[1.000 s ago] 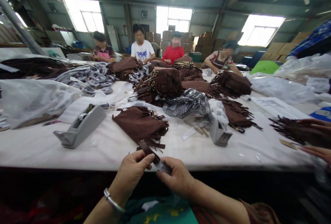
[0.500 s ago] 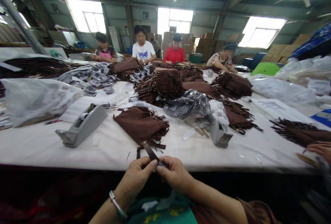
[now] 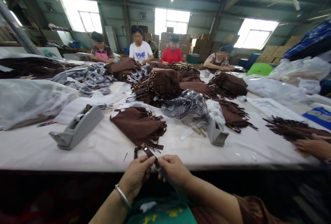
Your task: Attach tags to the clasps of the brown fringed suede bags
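Observation:
Both my hands pinch a dark brown strap (image 3: 150, 154) just over the front edge of the table. My left hand (image 3: 138, 172) grips it between thumb and fingers from the left side. From the right, my right hand (image 3: 173, 170) holds the same strap, its fingertips close to the left ones. The strap's upper end shows a small gold-coloured stud and reaches a brown fringed bag (image 3: 138, 125) that lies flat on the table. Below my fingers the strap's lower part is dark and hard to make out.
Grey tape dispensers (image 3: 77, 127) (image 3: 217, 133) stand on either side of the bag. Behind are crumpled patterned plastic (image 3: 186, 105), a heap of fringed bags (image 3: 165, 82) and wrapped coils (image 3: 95, 75). A co-worker's hand (image 3: 311, 146) rests by brown fringe at right; several people work opposite.
My fingers have shifted on the strap, and its studded face now shows. The co-worker's hand at right has moved onto the brown fringed piece. The view has turned slightly.

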Tool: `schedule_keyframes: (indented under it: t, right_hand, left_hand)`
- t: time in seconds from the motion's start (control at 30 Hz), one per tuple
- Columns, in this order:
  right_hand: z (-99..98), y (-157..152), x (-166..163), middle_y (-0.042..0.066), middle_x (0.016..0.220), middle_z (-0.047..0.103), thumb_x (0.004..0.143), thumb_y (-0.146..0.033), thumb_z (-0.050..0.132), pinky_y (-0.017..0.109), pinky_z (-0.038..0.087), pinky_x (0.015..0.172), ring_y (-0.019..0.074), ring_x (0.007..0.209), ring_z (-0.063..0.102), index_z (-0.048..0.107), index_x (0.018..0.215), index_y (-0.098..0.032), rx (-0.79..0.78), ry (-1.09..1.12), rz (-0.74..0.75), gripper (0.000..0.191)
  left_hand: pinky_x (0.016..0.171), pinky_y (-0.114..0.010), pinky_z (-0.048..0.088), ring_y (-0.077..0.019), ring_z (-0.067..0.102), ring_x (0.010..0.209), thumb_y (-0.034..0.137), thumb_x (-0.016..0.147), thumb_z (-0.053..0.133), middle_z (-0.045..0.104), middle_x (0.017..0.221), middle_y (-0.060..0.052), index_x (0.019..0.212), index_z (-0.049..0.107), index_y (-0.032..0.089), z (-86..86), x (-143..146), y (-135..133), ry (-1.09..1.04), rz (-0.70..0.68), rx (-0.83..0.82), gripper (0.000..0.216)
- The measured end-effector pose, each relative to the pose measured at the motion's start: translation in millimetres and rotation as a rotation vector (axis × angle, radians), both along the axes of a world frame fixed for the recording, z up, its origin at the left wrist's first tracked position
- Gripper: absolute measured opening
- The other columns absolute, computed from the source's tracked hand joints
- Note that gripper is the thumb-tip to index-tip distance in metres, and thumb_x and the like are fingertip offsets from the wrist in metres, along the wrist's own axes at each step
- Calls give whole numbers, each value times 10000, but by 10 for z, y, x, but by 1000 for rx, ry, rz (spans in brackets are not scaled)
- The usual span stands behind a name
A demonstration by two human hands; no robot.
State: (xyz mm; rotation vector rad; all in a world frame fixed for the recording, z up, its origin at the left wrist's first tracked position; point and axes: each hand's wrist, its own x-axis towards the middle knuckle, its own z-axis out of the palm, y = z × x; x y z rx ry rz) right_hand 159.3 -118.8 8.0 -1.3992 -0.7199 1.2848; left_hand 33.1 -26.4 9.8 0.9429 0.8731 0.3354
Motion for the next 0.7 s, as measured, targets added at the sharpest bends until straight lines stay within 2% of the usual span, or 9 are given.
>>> schedule_keyframes:
  t: [0.13,0.23,0.33,0.5,0.57,0.7]
  right_hand:
    - [-48,6,-21,45,742,669,766,-604,612,245,464,471,159,560,631,512,939,-167,73,363,-39,480]
    - [-30,-24,3,72,773,697,755,-458,652,319,536,615,203,671,690,478,972,-169,105,536,13,401]
    - [-45,-38,31,83,769,711,691,-302,687,335,543,659,212,687,701,490,937,-159,98,531,42,346]
    - [-113,-31,47,19,647,662,685,-357,735,331,524,612,190,596,663,480,864,-178,83,400,78,359]
    - [-84,-3,66,13,657,642,710,-348,717,336,516,649,179,627,646,523,822,-171,109,215,127,285]
    - [40,178,122,63,1020,624,711,-173,675,303,478,794,188,958,598,654,717,-170,342,-338,127,23]
  left_hand:
    - [436,-158,261,-44,380,472,416,649,801,459,541,57,719,557,143,-47,-72,31,-23,60,-23,372]
    - [445,-169,274,-51,396,473,409,675,784,455,535,59,701,536,152,-51,-96,52,-30,55,-29,359]
    - [449,-170,282,-54,399,466,418,682,777,450,523,62,698,526,157,-53,-89,51,-17,57,-34,362]
    - [451,-168,288,-51,388,462,408,676,783,441,519,63,701,529,156,-43,-94,60,-37,42,-68,359]
    - [454,-160,284,-46,391,473,394,666,792,450,536,60,728,547,148,-26,-113,66,-47,37,-86,353]
    - [441,-151,253,-38,374,472,397,617,824,445,547,67,761,567,143,6,-158,53,-39,11,-108,389]
